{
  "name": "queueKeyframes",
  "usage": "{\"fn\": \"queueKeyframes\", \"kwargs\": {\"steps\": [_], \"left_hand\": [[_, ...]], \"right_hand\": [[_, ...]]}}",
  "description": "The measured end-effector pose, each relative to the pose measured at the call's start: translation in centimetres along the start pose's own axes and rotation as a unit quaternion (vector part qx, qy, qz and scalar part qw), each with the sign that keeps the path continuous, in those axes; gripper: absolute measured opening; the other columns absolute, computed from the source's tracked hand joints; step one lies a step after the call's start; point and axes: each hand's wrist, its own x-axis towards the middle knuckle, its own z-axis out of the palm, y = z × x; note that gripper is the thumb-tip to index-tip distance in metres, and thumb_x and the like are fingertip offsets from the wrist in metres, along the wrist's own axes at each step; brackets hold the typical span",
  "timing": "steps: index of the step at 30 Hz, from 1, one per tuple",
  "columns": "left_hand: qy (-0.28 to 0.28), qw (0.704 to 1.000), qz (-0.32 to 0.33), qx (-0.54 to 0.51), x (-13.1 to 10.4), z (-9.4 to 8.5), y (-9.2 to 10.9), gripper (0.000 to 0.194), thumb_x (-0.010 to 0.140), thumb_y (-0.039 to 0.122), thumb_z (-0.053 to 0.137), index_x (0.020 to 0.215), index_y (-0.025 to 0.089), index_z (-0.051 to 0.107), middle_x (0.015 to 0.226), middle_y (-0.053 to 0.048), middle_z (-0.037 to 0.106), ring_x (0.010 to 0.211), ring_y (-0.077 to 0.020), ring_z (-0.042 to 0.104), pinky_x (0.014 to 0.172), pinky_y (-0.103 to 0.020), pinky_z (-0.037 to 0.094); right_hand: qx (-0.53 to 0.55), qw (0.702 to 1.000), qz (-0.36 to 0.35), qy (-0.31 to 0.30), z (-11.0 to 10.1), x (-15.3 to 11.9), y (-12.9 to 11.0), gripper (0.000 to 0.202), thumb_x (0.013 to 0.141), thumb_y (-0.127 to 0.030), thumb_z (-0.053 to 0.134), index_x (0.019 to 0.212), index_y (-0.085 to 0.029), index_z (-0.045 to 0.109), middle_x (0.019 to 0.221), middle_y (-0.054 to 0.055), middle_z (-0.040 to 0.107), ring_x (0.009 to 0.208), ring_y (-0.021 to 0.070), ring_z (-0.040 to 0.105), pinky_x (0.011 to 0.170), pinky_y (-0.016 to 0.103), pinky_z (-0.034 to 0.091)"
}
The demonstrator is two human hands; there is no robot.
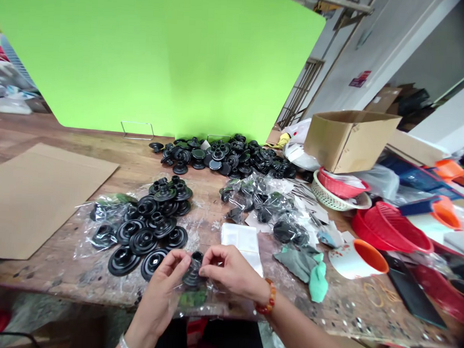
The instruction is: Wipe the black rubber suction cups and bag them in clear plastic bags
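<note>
At the table's front edge, a black round part with a stepped flange and a short hollow neck (197, 256) stands inside a clear plastic bag (191, 298). My left hand (161, 291) pinches the bag beside the neck on the left. On the other side, my right hand (233, 271) has its thumb and fingers closed on the bag's upper edge. Similar black flanged parts (144, 241) lie in a heap left of my hands, some in clear bags (103, 235). Just beyond my right hand lies a stack of flat clear bags (240, 238).
A larger pile of black parts (225, 158) lies below the green board (175, 58). Bagged parts (269, 201) sit right of centre. Cardboard (42, 201) covers the left side. Rightward are a carton (349, 140), red baskets (391, 227), a white-orange tub (359, 259) and cloths (305, 267).
</note>
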Motion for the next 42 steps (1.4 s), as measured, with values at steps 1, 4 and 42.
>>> {"fn": "queueKeyframes", "kwargs": {"steps": [1,4,42], "left_hand": [[-0.002,1.0,0.002,0.006,0.1,-0.1,0.0,0.025,0.071,0.036,0.078,0.077,0.02,0.059,0.071,0.006,0.057,0.061,-0.0087,0.05,0.06,-0.02,0.041],[-0.001,0.998,0.034,0.043,0.1,-0.2,0.2,0.027,0.068,0.037,0.079,0.07,0.018,0.061,0.07,0.004,0.059,0.062,-0.0101,0.05,0.06,-0.02,0.041],[0.033,0.995,0.038,-0.087,-0.7,0.7,1.0,0.026,0.065,0.033,0.083,0.068,0.017,0.063,0.09,0.001,0.07,0.076,-0.0118,0.063,0.067,-0.019,0.051]], "right_hand": [[0.016,1.0,-0.003,-0.011,-0.2,0.0,0.1,0.015,0.075,-0.027,0.07,0.071,-0.015,0.062,0.064,-0.003,0.057,0.058,0.0082,0.046,0.055,0.02,0.035],[0.082,0.996,0.007,-0.034,-0.6,0.1,0.4,0.024,0.076,-0.035,0.071,0.073,-0.014,0.059,0.064,-0.004,0.054,0.054,0.0061,0.041,0.051,0.018,0.031],[-0.041,0.976,-0.112,0.184,3.4,-1.5,0.2,0.008,0.084,-0.022,0.061,0.086,-0.019,0.068,0.081,0.002,0.068,0.074,0.0143,0.061,0.069,0.023,0.047]]}}
